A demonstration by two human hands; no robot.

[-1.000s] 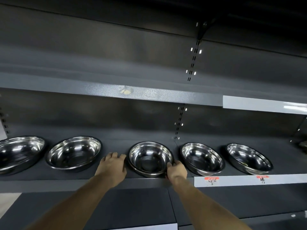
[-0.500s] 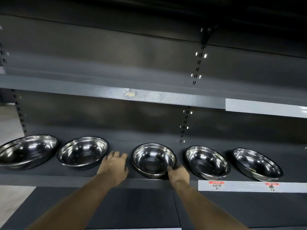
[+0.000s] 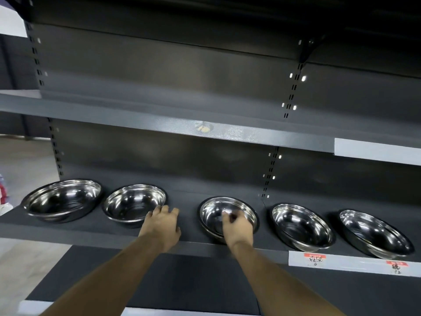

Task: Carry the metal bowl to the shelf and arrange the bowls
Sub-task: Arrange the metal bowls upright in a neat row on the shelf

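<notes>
Several shiny metal bowls stand in a row on the dark shelf point(image 3: 68, 231). My right hand point(image 3: 238, 229) lies over the near rim of the middle bowl point(image 3: 214, 209), its curled fingers hooked inside; the hand is blurred. My left hand point(image 3: 162, 224) rests on the shelf with straight fingers, the fingertips touching the right rim of the second bowl point(image 3: 134, 202). The far-left bowl point(image 3: 63, 198) is the largest. Two more bowls point(image 3: 300, 225) point(image 3: 373, 232) stand apart to the right.
An upper shelf point(image 3: 159, 124) overhangs the row, leaving limited height above the bowls. Price labels point(image 3: 314, 258) sit on the shelf's front edge at the right. A lower dark shelf point(image 3: 182, 281) juts out below my arms. Floor shows at the left.
My right hand moved from the middle bowl's right side onto its near rim, fingers going inside. My left hand slid left to the second bowl's rim. The view shifted left.
</notes>
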